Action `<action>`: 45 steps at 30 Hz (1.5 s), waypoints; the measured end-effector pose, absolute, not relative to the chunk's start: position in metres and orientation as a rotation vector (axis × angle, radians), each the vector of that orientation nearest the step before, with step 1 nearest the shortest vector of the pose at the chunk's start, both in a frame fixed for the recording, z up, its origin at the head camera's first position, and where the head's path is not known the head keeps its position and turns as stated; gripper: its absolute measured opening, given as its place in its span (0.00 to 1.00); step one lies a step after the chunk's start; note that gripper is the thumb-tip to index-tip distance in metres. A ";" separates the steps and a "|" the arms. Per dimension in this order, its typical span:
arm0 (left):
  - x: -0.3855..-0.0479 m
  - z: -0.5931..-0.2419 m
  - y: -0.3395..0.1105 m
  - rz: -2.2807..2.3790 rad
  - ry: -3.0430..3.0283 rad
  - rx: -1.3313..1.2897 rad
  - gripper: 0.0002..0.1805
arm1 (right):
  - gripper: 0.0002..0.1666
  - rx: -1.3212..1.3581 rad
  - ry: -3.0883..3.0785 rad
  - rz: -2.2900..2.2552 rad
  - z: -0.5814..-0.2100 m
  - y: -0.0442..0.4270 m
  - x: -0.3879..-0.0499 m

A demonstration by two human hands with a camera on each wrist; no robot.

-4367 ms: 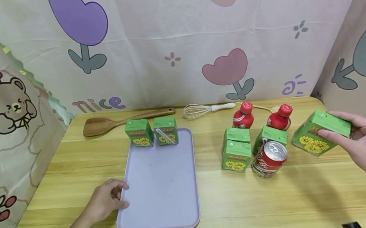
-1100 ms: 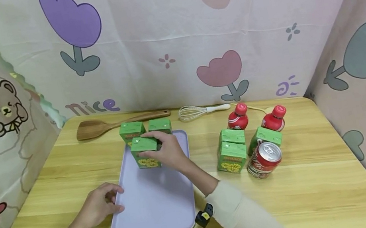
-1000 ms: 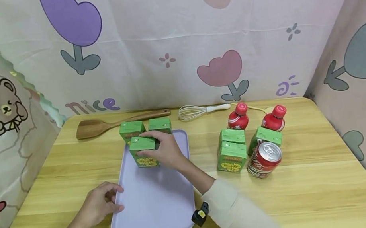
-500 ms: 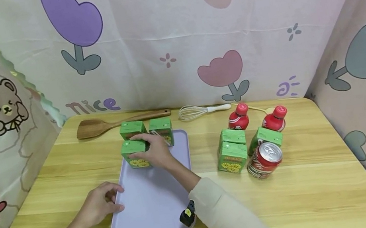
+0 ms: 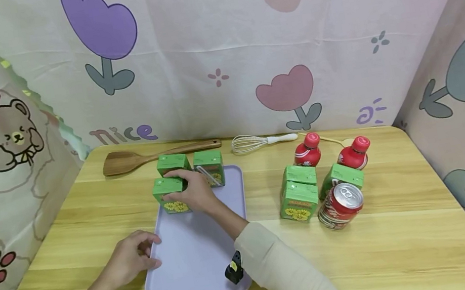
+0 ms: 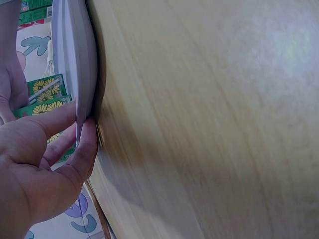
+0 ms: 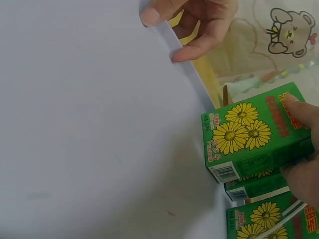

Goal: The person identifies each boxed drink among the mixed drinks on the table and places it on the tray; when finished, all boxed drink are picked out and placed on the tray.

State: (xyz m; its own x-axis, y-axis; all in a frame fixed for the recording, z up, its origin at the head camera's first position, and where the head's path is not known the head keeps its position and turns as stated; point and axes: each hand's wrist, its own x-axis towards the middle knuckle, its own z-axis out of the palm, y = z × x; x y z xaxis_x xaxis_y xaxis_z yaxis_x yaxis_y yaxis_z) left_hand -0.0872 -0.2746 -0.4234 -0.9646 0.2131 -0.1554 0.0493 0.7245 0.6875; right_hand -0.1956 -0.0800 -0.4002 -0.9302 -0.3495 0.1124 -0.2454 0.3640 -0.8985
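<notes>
Your right hand wraps its fingers round a green cardboard drink carton, whose red Chinese characters are partly covered above yellow chrysanthemums; a barcode marks its side. It is upright, long axis vertical, flowered face toward you, at the far left of the smooth lilac tray. Your left hand pinches the tray's rim. Behind the wood-grain counter, the cloth backdrop reads "nice".

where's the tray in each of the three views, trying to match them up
Head: the tray lies left of centre, in the lower half.
Left wrist: the tray is a pale upright band at upper left.
Right wrist: the tray fills most of the left side.
Shared landmark: the left hand, at the tray's edge in all three.
</notes>
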 end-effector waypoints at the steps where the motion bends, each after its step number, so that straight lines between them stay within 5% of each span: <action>1: -0.087 -0.424 -0.274 1.070 2.704 0.208 0.22 | 0.29 -0.548 2.515 -1.620 -0.400 -0.080 -0.196; 22: -0.088 -0.423 -0.274 1.046 2.716 0.185 0.22 | 0.37 -0.786 2.588 -1.526 -0.368 -0.044 -0.175; 45: -0.088 -0.425 -0.275 1.061 2.691 0.156 0.23 | 0.35 -0.735 2.684 -1.619 -0.328 0.100 -0.134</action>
